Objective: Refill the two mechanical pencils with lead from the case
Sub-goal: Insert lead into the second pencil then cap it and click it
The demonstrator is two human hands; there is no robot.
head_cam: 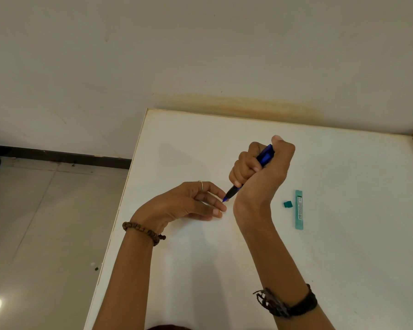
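Most of the blue mechanical pencil (pixel 264 158) is covered by the curled fingers of the right hand (pixel 262 170), and its top end is hidden under the thumb, so only a stretch of barrel and the dark tip are seen. The print on the lead case (pixel 299 209), to the right of that pencil, is too small to be read. The worktop (pixel 343 246) is cut off by the right and bottom edges.

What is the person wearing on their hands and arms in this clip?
Both forearms are bare, with no sleeves in view. The left wrist carries a brown beaded bracelet, and the left hand wears a thin silver ring. The right wrist has a dark, frayed woven band. The right hand shows no ring.
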